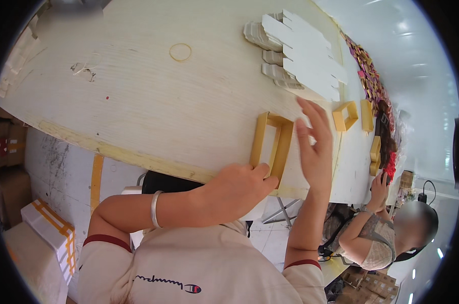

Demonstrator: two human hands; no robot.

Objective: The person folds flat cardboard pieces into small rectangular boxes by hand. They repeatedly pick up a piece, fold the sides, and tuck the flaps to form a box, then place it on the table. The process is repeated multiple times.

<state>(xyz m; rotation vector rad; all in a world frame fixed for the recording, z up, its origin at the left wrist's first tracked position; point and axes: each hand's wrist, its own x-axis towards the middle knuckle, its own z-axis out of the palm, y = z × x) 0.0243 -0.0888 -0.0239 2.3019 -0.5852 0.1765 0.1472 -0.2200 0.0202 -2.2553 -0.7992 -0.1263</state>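
A gold-yellow rectangular cardboard frame (285,139) stands on its edge on the table near the front, with the pale table top showing through its middle. My left hand (234,188), a silver bangle on its wrist, has its fingers bent around the near end of this frame. Just to the right of the frame, my right hand (316,142) is raised with nothing in it. Its fingers stretch away from me and the thumb stands apart. Beyond it lies a stack of flat white box blanks (308,55) with notched edges.
Along the right stand more gold-yellow frames (345,116), with a pile of purple and gold packets (366,71) behind. A rubber band (180,52) lies on the wooden table (138,101). A co-worker (371,238) sits at right. Taped white boxes (49,228) stand on the floor at left.
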